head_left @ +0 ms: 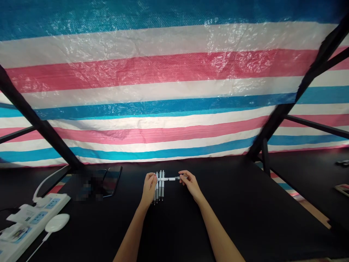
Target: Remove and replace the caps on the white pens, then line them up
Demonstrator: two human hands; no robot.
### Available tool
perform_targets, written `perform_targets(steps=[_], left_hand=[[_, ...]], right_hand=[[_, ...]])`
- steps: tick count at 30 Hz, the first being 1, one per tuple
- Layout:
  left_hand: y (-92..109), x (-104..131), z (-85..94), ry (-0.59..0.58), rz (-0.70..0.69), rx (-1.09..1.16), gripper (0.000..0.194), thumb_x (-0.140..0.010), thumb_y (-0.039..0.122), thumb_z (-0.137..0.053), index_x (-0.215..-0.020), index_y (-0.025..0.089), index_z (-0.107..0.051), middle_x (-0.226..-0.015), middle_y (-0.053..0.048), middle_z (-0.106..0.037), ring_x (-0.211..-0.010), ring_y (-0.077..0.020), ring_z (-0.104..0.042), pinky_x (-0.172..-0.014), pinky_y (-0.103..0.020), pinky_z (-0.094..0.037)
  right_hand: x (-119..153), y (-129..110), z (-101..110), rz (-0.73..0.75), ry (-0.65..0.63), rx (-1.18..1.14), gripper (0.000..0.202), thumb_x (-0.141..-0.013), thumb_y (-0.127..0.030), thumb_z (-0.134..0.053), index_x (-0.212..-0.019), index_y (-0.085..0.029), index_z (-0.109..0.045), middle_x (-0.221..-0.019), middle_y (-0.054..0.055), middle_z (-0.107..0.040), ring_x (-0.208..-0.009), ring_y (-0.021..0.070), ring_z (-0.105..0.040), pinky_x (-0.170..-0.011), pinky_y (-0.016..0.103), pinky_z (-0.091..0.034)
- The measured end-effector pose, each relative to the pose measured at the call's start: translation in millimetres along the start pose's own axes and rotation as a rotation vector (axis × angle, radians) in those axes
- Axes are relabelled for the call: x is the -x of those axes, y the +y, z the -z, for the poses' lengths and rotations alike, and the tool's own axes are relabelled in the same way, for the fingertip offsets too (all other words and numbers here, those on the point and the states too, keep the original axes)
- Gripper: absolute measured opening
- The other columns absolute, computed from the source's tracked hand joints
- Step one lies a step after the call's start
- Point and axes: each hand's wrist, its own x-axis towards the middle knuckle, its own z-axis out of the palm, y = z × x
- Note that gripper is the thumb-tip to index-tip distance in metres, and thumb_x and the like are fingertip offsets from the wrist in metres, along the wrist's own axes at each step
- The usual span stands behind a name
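Several white-and-grey pens (163,189) lie side by side on the black table, pointing away from me. Across their upper part, one more white pen (171,179) is held sideways. My right hand (191,183) pinches the grey right end of this pen between thumb and fingers. My left hand (149,187) is closed at its other end, right beside the row. Its fingers partly hide the leftmost pens and the left tip of the sideways pen.
At left stand a white power strip (58,199) with plugs and a white round charger (57,222) on a cable. A dark phone (116,180) lies behind them. Black frame bars (51,136) slope at both sides before a striped plastic sheet (174,65). Another phone (343,189) lies far right.
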Motion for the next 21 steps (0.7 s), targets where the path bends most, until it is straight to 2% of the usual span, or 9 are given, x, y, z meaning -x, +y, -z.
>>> perform_targets(steps=[9, 21], left_hand=[[1.0, 0.6, 0.7, 0.012, -0.005, -0.036, 0.042, -0.088, 0.047, -0.033, -0.059, 0.02, -0.047, -0.087, -0.007, -0.05, -0.085, -0.02, -0.054, -0.073, -0.032, -0.047], [-0.1, 0.6, 1.3, 0.009, 0.002, -0.042, 0.041, -0.088, 0.045, -0.033, -0.058, 0.02, -0.045, -0.086, -0.007, -0.049, -0.087, -0.0204, -0.054, -0.075, -0.033, -0.047]], right_hand=[[-0.3, 3.3, 0.0, 0.0, -0.026, 0.006, 0.036, -0.072, -0.051, -0.061, -0.088, -0.019, -0.062, -0.055, -0.002, -0.055, -0.049, 0.0122, -0.045, -0.051, 0.026, -0.035], [0.1, 1.0, 0.6, 0.019, -0.046, -0.013, 0.028, -0.073, -0.042, -0.062, -0.09, -0.019, -0.063, -0.06, -0.001, -0.056, -0.053, 0.012, -0.046, -0.053, 0.025, -0.036]])
